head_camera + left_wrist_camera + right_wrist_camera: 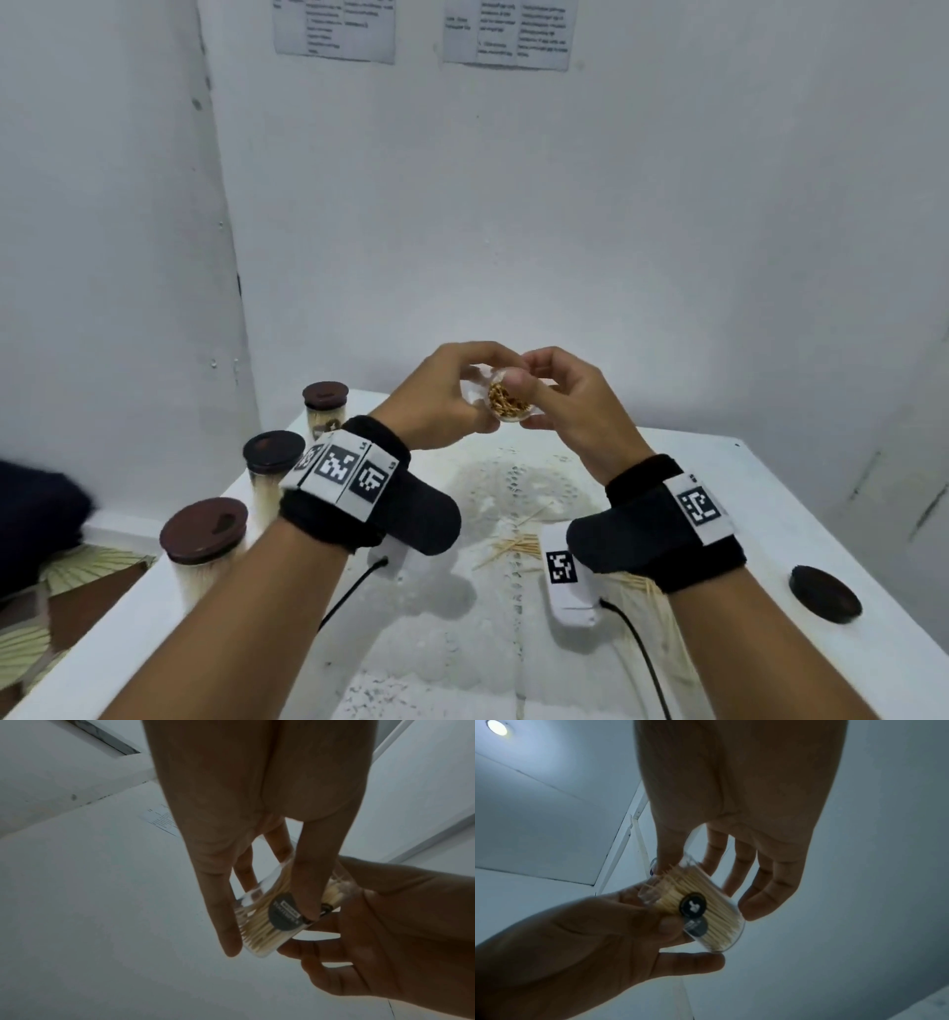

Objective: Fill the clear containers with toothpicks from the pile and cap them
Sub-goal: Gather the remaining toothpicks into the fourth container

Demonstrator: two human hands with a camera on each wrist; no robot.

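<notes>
left hand point(441, 395): fingers curled round clear container point(506, 401) of toothpicks | right hand point(570, 406): grips same container

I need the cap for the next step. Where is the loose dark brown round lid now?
In the head view the loose dark brown round lid lies flat on the white table, near its right edge, right of the person's right wrist, apart from the scattered wooden toothpicks.
</notes>
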